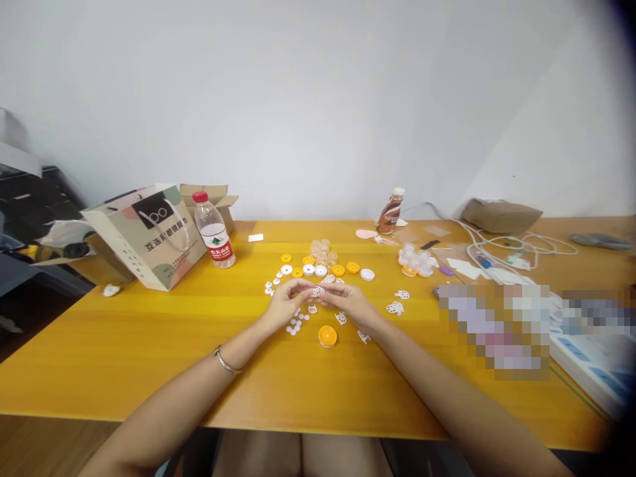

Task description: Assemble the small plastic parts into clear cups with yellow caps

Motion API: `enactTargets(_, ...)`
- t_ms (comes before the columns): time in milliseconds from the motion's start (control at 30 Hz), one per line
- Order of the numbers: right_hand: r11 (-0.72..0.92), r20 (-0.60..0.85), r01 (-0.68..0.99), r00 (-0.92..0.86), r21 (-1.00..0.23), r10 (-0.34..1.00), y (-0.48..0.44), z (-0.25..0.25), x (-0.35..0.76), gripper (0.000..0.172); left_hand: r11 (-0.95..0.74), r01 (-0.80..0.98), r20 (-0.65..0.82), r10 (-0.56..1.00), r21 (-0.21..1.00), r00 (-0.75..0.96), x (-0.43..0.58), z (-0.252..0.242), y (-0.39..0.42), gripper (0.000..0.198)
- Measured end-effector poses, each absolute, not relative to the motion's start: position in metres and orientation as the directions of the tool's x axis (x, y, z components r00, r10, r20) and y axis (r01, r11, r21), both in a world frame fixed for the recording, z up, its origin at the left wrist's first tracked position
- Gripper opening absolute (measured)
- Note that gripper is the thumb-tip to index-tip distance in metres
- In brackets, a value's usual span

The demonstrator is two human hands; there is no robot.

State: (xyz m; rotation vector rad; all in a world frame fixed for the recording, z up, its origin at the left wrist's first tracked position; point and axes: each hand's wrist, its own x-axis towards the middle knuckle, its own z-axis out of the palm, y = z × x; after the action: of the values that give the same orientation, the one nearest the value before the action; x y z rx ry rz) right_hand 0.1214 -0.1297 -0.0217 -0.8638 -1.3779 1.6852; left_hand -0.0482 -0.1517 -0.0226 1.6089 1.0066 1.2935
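Note:
My left hand (289,299) and my right hand (346,301) meet over the middle of the table, fingertips pinching one small white openwork plastic piece (317,291) between them. Below them sits an orange round cap-like part (328,336). Small white discs (294,327) lie in a cluster under my left hand. More white openwork pieces (340,318) are scattered near my right hand, and others (396,307) lie farther right. Behind the hands runs a row of white and yellow round parts (338,270), with clear plastic cups (324,252) beyond them.
On the left stand a paper bag (159,245), a water bottle (214,232) and a cardboard box (223,202). A brown drink bottle (390,212) stands at the back. To the right are clear flower-shaped plastic parts (417,260), white cables (477,238) and a brown packet (501,216).

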Motion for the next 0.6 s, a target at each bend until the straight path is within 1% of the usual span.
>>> enactTargets(100,-0.087,-0.023,-0.133,-0.426,-0.987,0.905,-0.129,-0.025,0.12,0.033,-0.412,0.206,0.39,0.91,0.888,0.138,-0.047,-0.024,-0.154,0.019)
enactTargets(200,-0.083,-0.021,-0.14,-0.393,-0.987,0.919,-0.128,-0.028,0.119,0.032,-0.499,0.32,0.464,0.867,0.805,0.183,-0.046,-0.025,-0.157,0.022)
enactTargets(300,-0.089,-0.024,-0.138,-0.413,-0.986,0.91,-0.128,-0.028,0.119,0.032,-0.576,0.399,0.528,0.816,0.713,0.234,-0.049,-0.024,-0.158,0.022)
enactTargets(400,-0.089,-0.019,-0.136,-0.45,-0.987,0.893,-0.128,-0.027,0.12,0.034,-0.639,0.489,0.588,0.759,0.594,0.278,-0.054,-0.022,-0.157,0.022)
enactTargets(500,-0.085,-0.013,-0.131,-0.471,-0.988,0.882,-0.128,-0.026,0.121,0.035,-0.687,0.525,0.619,0.71,0.503,0.336,-0.058,-0.021,-0.155,0.023)
enactTargets(600,-0.071,0.005,-0.135,-0.496,-0.988,0.868,-0.128,-0.025,0.122,0.036,-0.719,0.494,0.632,0.682,0.489,0.368,-0.058,-0.023,-0.153,0.024)
